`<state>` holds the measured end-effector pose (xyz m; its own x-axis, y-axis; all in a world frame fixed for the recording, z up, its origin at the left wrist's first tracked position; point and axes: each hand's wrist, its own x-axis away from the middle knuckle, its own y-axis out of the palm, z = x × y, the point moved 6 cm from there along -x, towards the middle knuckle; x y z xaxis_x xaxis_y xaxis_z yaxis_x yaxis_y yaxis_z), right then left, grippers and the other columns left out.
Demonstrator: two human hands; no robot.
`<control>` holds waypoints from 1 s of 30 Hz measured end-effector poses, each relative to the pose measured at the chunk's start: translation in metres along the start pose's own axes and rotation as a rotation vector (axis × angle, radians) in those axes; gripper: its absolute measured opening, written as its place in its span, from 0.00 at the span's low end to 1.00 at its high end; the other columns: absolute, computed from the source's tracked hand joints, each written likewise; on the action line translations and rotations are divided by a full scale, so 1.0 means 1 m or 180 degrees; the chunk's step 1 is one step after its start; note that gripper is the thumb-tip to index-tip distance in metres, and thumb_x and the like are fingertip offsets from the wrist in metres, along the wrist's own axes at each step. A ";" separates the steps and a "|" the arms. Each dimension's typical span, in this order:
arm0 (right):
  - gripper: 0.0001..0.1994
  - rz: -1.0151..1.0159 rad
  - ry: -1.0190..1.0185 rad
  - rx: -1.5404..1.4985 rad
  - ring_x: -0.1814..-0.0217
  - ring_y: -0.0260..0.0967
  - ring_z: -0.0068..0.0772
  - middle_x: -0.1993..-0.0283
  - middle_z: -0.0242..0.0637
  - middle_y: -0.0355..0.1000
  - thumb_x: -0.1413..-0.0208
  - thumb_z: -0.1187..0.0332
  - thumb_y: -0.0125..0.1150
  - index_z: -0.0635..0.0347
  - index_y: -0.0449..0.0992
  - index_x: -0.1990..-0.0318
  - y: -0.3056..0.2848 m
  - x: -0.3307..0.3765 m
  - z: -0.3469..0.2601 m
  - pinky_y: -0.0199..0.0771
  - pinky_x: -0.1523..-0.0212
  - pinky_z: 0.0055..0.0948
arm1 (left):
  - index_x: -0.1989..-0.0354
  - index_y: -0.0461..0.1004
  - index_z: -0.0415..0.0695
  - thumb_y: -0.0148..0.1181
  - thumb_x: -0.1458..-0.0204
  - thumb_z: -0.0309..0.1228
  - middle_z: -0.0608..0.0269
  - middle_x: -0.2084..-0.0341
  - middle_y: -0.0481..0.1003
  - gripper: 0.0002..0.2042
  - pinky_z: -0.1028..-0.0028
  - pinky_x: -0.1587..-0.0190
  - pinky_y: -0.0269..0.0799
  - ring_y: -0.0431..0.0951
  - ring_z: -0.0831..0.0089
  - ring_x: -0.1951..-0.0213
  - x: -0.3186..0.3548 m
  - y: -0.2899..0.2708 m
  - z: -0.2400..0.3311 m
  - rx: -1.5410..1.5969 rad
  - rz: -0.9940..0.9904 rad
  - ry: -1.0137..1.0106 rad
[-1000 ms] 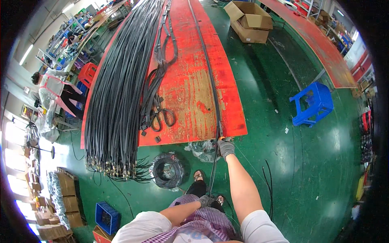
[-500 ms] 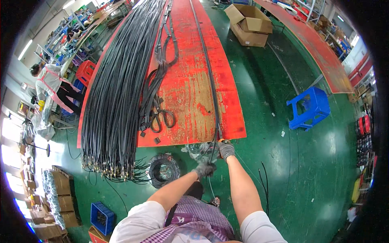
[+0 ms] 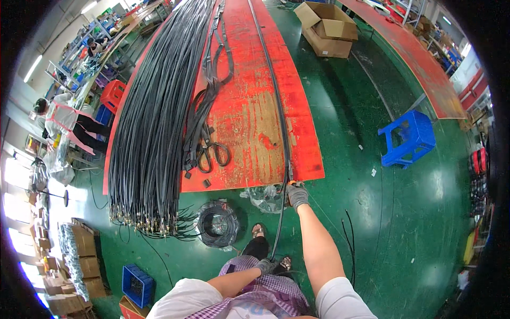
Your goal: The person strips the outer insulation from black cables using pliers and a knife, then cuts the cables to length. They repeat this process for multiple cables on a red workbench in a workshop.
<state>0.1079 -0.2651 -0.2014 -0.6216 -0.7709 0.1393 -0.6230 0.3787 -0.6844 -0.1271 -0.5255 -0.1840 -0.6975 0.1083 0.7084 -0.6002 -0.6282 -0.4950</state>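
Since the frame half a second earlier, the left hand (image 3: 264, 265) is drawn back from the end of the surface and is now sitting low, close to the body, while the right hand (image 3: 297, 195) is staying at the near end of the red surface (image 3: 249, 133).

Both hands are wearing grey gloves. The right grip is closing around a long black cable (image 3: 280, 133) just where it is leaving the surface edge. The left grip is closing around the same cable lower down, near the sandalled feet. Between the two hands the cable is running almost straight down toward the green floor (image 3: 404, 234).

Beyond the right hand, the cable is lying along the right part of the surface, stretching away to its far end. A thick bundle of black cables (image 3: 154, 117) is occupying the left side, its metal-tipped ends hanging over the near edge. A smaller group of looped cables (image 3: 204, 143) is lying between the bundle and the single cable.

A black coil (image 3: 217, 224) is lying on the floor just below the surface edge. A blue stool (image 3: 409, 138) is standing well apart to the right.
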 end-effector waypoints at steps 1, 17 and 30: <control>0.14 -0.0237 0.0092 -0.0152 0.81 0.63 0.34 0.84 0.39 0.64 0.59 0.57 0.48 0.59 0.69 0.78 0.004 0.005 -0.010 0.61 0.78 0.31 | 0.51 0.58 0.51 0.38 0.54 0.33 0.57 0.60 0.66 0.18 0.72 0.58 0.62 0.68 0.68 0.59 0.007 0.003 -0.002 0.0198 0.0063 -0.0154; 0.17 -0.0309 -0.0956 0.1229 0.63 0.64 0.42 0.68 0.45 0.68 0.52 0.57 0.36 0.59 0.69 0.72 -0.037 0.014 -0.062 0.61 0.64 0.39 | 0.73 0.69 0.42 0.52 0.61 0.32 0.61 0.83 0.70 0.08 0.71 0.79 0.64 0.67 0.70 0.82 0.035 -0.214 -0.122 0.4071 0.2556 -0.1160; 0.14 -0.0155 -0.0645 0.0130 0.66 0.66 0.40 0.72 0.44 0.69 0.54 0.56 0.43 0.55 0.70 0.75 -0.025 0.006 -0.044 0.62 0.64 0.37 | 0.67 0.67 0.51 0.42 0.53 0.35 0.64 0.75 0.71 0.08 0.70 0.71 0.66 0.71 0.71 0.76 0.001 -0.025 -0.047 0.2850 0.0914 -0.1048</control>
<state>0.0990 -0.2563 -0.1520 -0.4806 -0.8765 0.0290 -0.6276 0.3207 -0.7094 -0.1314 -0.4734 -0.1946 -0.5453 -0.2728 0.7926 0.1854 -0.9614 -0.2034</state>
